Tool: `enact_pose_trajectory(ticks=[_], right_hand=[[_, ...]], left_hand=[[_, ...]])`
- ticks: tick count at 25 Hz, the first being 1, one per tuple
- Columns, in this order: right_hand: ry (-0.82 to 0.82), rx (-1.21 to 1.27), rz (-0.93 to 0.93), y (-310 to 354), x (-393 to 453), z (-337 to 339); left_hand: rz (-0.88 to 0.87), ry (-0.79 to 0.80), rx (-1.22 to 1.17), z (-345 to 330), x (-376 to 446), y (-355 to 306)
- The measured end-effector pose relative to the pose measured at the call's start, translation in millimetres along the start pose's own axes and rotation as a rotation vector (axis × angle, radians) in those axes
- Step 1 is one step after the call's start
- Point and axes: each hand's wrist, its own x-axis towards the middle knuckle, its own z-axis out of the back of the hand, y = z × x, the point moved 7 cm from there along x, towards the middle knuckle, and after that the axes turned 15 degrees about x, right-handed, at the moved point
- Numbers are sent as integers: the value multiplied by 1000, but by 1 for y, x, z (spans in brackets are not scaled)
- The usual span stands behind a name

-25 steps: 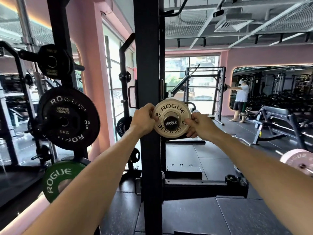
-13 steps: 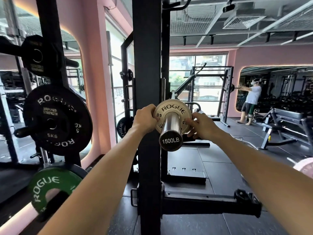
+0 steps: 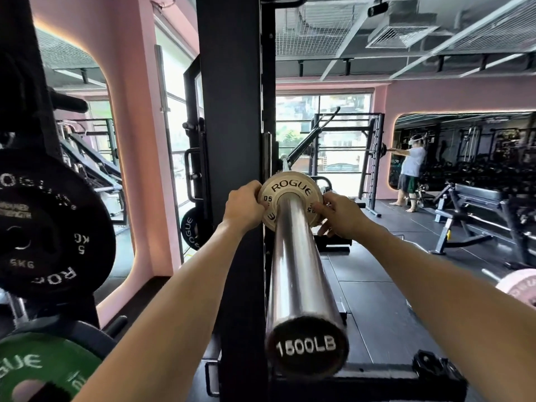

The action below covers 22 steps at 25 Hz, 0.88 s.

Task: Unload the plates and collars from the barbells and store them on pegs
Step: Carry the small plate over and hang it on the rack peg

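A small cream ROGUE plate (image 3: 290,187) sits far up the chrome barbell sleeve (image 3: 298,274), whose black end cap reads 1500LB and points at the camera. My left hand (image 3: 245,206) grips the plate's left rim. My right hand (image 3: 340,216) grips its right rim, fingers curled round the edge. The lower part of the plate is hidden behind the sleeve.
A black rack upright (image 3: 235,140) stands just left of the sleeve. On the left rack's pegs hang a black 5 kg plate (image 3: 55,227) and a green ROGUE plate (image 3: 37,369). A pink plate (image 3: 519,282) shows at right. Another person (image 3: 410,172) stands far back by a bench (image 3: 475,204).
The camera has come closer and lower along the barbell, so the sleeve end looms large. Both hands stay on the cream plate, which now sits farther up the sleeve from its end.
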Motion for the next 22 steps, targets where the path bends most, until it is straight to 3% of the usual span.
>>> enact_pose_trajectory(ticks=[13, 22], right_hand=[[-21, -61, -20, -32, 68, 1], [-73, -228, -69, -32, 48, 6]], left_hand=[[32, 9, 13, -41, 58, 14], [23, 51, 53, -25, 35, 21]])
